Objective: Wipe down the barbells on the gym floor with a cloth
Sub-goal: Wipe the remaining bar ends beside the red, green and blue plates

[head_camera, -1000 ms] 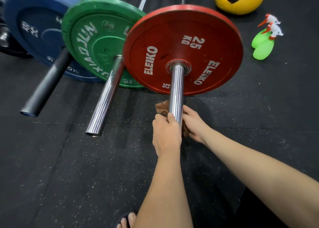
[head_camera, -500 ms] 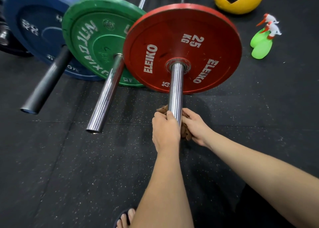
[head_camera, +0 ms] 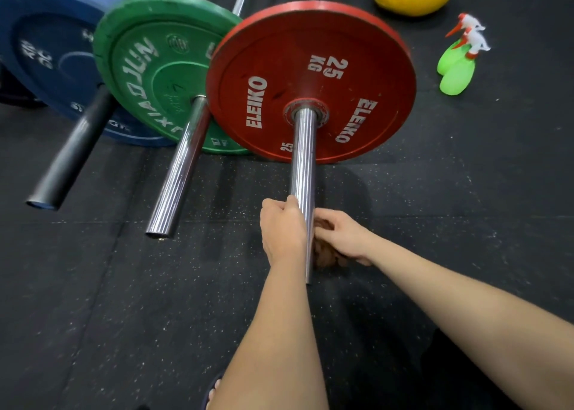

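A crumpled brown cloth [head_camera: 326, 253] is bunching against the right side of a ribbed chrome sleeve [head_camera: 304, 161], near its free end. The right hand [head_camera: 343, 237] is curling its fingers round the fabric. The left hand [head_camera: 282, 229] is gripping the sleeve from the left, fingers wrapped. The sleeve is running into a round red plate [head_camera: 357, 68] standing on the speckled black rubber floor [head_camera: 124, 301], with a green plate [head_camera: 149, 77] and a blue plate [head_camera: 46, 52] alongside on the left. Two green plastic spray bottles [head_camera: 456, 68] are lying at the far right.

White lettering marks the red round rubber plate [head_camera: 310, 68], the green round plate [head_camera: 149, 68] and the blue round plate [head_camera: 46, 55]. The ribbed steel bar sleeve [head_camera: 303, 161] is silver; the crumpled cloth [head_camera: 326, 251], brown; the rubber floor [head_camera: 124, 301], black with pale specks.
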`<state>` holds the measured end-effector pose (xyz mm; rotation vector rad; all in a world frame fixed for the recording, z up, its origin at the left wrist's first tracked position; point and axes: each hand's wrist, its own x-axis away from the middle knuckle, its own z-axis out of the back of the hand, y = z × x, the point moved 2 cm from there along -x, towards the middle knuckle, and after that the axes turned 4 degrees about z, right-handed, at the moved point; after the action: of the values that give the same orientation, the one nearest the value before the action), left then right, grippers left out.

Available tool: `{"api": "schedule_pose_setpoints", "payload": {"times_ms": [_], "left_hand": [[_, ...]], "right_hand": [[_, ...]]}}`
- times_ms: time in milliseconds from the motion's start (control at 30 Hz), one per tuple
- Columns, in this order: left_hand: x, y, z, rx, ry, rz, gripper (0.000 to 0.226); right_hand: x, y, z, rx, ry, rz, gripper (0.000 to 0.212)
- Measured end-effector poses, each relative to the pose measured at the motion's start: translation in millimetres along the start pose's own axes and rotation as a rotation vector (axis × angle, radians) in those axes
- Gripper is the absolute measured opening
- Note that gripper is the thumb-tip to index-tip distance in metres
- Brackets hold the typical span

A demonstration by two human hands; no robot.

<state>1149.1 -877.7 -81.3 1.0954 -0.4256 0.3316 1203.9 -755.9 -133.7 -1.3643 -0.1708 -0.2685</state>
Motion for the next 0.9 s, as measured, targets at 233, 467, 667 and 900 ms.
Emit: {"api": "schedule_pose_setpoints", "payload": {"times_ms": [233, 467, 667, 900], "left_hand": [[-0.5, 1.8, 7.5, 0.105, 0.050, 0.058, 0.026], [4.0, 3.6, 6.0, 0.100, 0.070, 0.033, 0.029], [5.2, 5.9, 4.9, 0.074, 0.062, 0.031, 0.028], [8.2, 7.6, 4.5, 0.056, 0.028, 0.018, 0.028]], "right_hand": [[1.7, 4.4, 5.2, -0.006, 0.050, -0.004, 0.026], [18.3, -7.4, 16.8, 0.030, -0.289, -0.094, 0.018], [21.0, -5.4, 11.0, -0.130, -0.114, -0.144, 0.019], [28.3, 2.0, 14.1, -0.279, -0.268, -0.166, 0.031]]}}
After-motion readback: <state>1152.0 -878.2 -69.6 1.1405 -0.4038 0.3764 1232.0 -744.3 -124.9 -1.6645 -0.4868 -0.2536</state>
